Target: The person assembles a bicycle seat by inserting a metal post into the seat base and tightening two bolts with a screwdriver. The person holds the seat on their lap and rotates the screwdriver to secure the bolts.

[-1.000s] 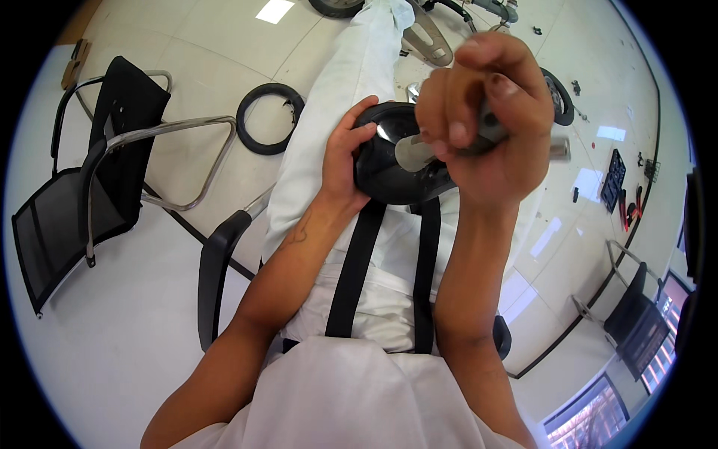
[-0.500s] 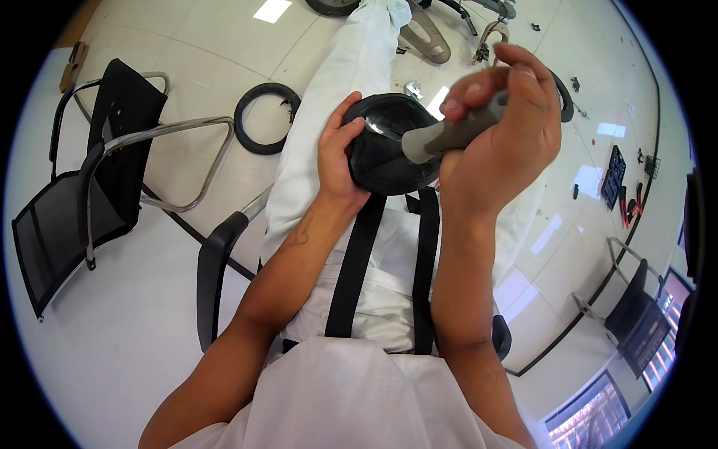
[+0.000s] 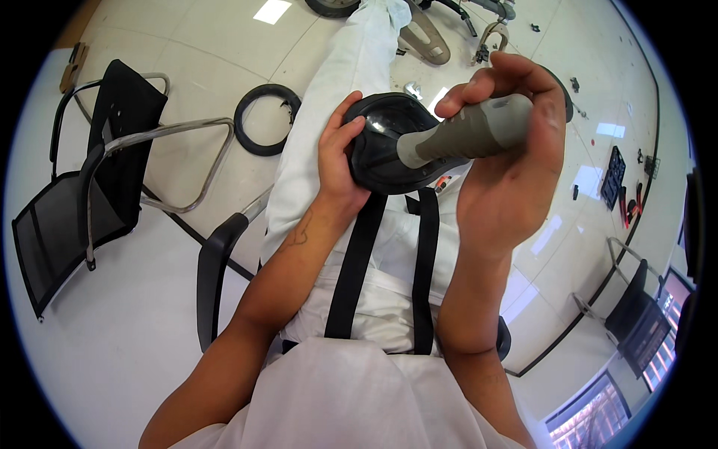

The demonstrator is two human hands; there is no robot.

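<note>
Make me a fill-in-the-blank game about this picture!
1. The left hand holds a rounded shell coloured ____.
2. The tool handle touches the ____ hand.
3. The ring-shaped tyre lies on the ____.
4. The trousers are coloured ____.

Missing words: black; right; floor; white.

Glossy tiled floor [image 3: 202,67], black mesh chairs [image 3: 56,232], bright windows [image 3: 591,420]

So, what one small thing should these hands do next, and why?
I'd probably close the right hand more firmly around the grey handle: its fingers look loose and partly spread, not wrapped tight. The left hand grips the black rounded part by its edge, which should help steady it.
</note>
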